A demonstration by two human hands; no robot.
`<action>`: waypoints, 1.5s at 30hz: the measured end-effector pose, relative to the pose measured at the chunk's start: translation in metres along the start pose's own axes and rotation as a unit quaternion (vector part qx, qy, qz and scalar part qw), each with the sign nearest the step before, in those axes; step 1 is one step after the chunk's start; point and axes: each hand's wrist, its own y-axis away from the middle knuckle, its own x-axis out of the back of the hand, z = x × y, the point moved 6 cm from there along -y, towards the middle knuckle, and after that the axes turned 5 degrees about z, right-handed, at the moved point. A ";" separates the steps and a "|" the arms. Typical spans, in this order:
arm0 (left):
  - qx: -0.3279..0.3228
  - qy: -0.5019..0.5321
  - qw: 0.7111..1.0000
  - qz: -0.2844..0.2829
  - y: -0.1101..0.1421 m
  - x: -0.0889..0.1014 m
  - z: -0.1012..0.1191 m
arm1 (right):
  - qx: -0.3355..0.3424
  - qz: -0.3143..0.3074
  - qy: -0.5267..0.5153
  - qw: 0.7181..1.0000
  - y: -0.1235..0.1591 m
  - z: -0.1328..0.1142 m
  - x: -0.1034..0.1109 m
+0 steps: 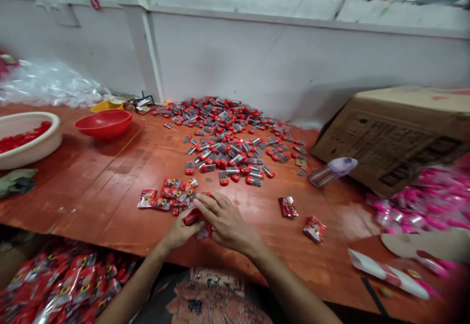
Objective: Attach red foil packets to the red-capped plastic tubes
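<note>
My left hand [184, 229] and my right hand [226, 220] meet over the near edge of the table, fingers curled round a small red packet [193, 216]. Part of the packet is covered by the fingers, and its contents cannot be made out. Just beyond my left hand lies a small heap of red printed packets [167, 199]. Farther back, a wide pile of small clear tubes with red caps and dark contents [223, 152] spreads toward the wall. Two more packets lie apart to the right, one [288, 207] behind the other [315, 229].
At left stand a white basin [55, 133] of red pieces and a red bowl [105, 123]. A cardboard box [396, 138] leans at right beside pink items [414, 206]. A purple-capped bottle [332, 170] and a white roll [389, 274] lie right. Many red packets [69, 285] fill the lower left.
</note>
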 end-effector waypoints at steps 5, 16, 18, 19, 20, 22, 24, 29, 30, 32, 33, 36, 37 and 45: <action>-0.006 -0.039 0.999 0.004 -0.017 0.005 0.001 | -0.034 0.028 -0.033 0.998 0.006 0.029 0.005; -0.017 0.033 0.973 0.226 -0.034 0.046 -0.007 | -0.309 0.004 0.031 0.951 -0.090 0.277 -0.015; 0.027 0.055 0.971 0.229 -0.037 0.050 -0.015 | -0.346 -0.035 0.043 0.937 -0.111 0.308 -0.022; 0.046 0.066 0.970 0.228 -0.039 0.052 -0.018 | -0.354 -0.058 0.045 0.932 -0.118 0.318 -0.027; 0.058 0.076 0.968 0.231 -0.041 0.054 -0.022 | -0.354 -0.078 0.047 0.931 -0.123 0.323 -0.033; 0.065 0.091 0.962 0.250 -0.045 0.058 -0.027 | -0.331 -0.103 0.055 0.936 -0.125 0.322 -0.048; 0.069 0.100 0.955 0.269 -0.049 0.062 -0.032 | -0.296 -0.105 0.067 0.947 -0.117 0.310 -0.060; 0.125 0.093 0.956 0.247 -0.061 0.065 -0.044 | -0.268 -0.080 0.056 0.958 -0.076 0.267 -0.070; 0.128 0.090 0.957 0.244 -0.063 0.066 -0.045 | -0.267 -0.073 0.052 0.959 -0.069 0.259 -0.068; 0.126 0.081 0.960 0.236 -0.064 0.067 -0.045 | -0.267 -0.067 0.045 0.960 -0.056 0.245 -0.065; 0.124 0.078 0.962 0.232 -0.065 0.067 -0.045 | -0.269 -0.069 0.040 0.960 -0.051 0.238 -0.064; 0.127 0.074 0.961 0.235 -0.064 0.070 -0.047 | -0.277 -0.089 0.023 0.957 -0.039 0.224 -0.063; 0.128 0.074 0.960 0.239 -0.064 0.072 -0.049 | -0.276 -0.098 0.012 0.956 -0.036 0.222 -0.064; 0.117 0.062 0.957 0.257 -0.057 0.093 -0.056 | -0.361 0.066 0.062 0.928 -0.057 0.321 -0.019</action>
